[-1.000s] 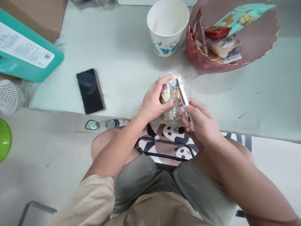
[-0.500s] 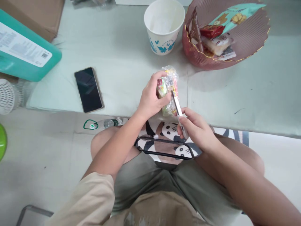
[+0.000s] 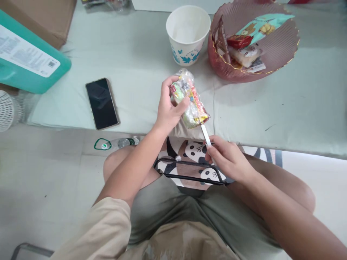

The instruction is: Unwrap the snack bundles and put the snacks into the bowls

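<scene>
My left hand [image 3: 168, 108] is closed round a clear plastic bag of colourful wrapped sweets [image 3: 189, 101], held a little above the pale green table top [image 3: 141, 72]. My right hand [image 3: 226, 160] grips a small white utility knife [image 3: 206, 135], its tip touching the bag's lower corner. Both hands are above my lap, over a panda-print cushion [image 3: 193, 159] with a black frame.
A white paper cup [image 3: 187, 34] with blue leaves stands at the back. Beside it a pink ribbed bowl [image 3: 279, 47] holds several snack packets. A black phone [image 3: 102, 103] lies left, a teal box [image 3: 29, 61] further left. A small bottle [image 3: 116, 143] lies under the table edge.
My right hand has drawn the knife down and back from the bag's top to its lower corner. My left hand has tilted the bag and lifted it slightly.
</scene>
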{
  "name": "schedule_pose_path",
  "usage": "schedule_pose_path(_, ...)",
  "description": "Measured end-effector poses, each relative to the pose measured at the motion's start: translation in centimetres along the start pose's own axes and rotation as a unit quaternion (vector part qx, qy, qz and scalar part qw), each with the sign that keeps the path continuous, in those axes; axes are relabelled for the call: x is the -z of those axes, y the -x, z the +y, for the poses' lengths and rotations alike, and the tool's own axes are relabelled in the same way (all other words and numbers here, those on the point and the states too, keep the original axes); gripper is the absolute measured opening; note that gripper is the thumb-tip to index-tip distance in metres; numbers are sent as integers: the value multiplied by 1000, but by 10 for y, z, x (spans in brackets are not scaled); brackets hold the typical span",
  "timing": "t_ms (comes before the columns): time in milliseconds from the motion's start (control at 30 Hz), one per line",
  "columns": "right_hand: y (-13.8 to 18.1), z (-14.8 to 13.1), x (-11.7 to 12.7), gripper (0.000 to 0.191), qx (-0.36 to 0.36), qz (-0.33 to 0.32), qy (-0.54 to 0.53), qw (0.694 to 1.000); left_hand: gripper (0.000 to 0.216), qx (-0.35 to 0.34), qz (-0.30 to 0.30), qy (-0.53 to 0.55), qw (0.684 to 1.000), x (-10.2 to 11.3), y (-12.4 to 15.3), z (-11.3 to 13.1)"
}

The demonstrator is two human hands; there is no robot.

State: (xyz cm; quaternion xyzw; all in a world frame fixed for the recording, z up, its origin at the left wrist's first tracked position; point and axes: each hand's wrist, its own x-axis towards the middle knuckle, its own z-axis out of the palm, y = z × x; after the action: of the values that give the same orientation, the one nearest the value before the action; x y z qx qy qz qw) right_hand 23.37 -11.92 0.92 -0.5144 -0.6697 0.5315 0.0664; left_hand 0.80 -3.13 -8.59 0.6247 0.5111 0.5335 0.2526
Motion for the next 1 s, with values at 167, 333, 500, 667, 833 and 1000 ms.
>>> schedule_pose_path(167,1,21,23,24,67,189,73,977,66,35,19,30,999,0,-5,-11)
schedule_pose_path(333,-15,51,62,25,39,358,210,909,58,-3,-29,48,998,0,-1,-4)
schedule_pose_path(500,-31,68,78,22,-11,416,249,875,46,20,-70,88,994,0,1,4)
schedule_pose_path(667,-36,33,51,29,149,419,194,875,49,-22,-112,86,990,6,-1,12)
schedule_pose_path(833,-50,-1,5,34,245,285,160,913,55,-16,-154,48,987,10,0,20)
schedule_pose_path(1000,-52,-4,-3,7,262,301,141,906,56,7,-107,61,992,5,0,15)
